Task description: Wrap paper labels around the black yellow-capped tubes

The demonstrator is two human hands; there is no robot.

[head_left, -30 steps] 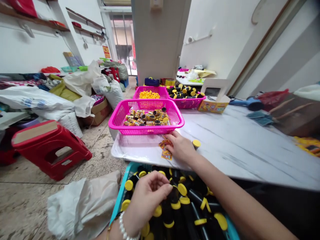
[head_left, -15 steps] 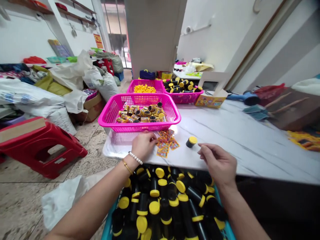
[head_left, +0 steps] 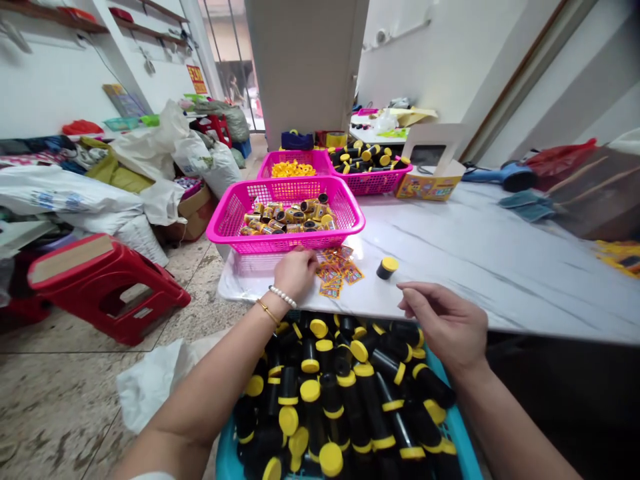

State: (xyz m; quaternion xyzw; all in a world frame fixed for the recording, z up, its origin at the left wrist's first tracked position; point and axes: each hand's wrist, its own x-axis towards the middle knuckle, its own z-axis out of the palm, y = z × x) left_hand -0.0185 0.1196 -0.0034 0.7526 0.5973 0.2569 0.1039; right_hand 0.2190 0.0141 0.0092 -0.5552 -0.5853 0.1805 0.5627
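Left hand (head_left: 294, 273) has reached the printed cards (head_left: 352, 272), right hand (head_left: 447, 325) withdrawn, curled; I can't tell either's grip. Card-picking seems underway, needing a fine pinch.

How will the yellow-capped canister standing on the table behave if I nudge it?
The canister stands upright, so it would probably slide or tip first. Its round body could then roll across the table, which looks flat and smooth.

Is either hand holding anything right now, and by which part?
Right hand: nothing visible in its curled fingers. Left hand: beside the printed labels; whether it grips one cannot be told.
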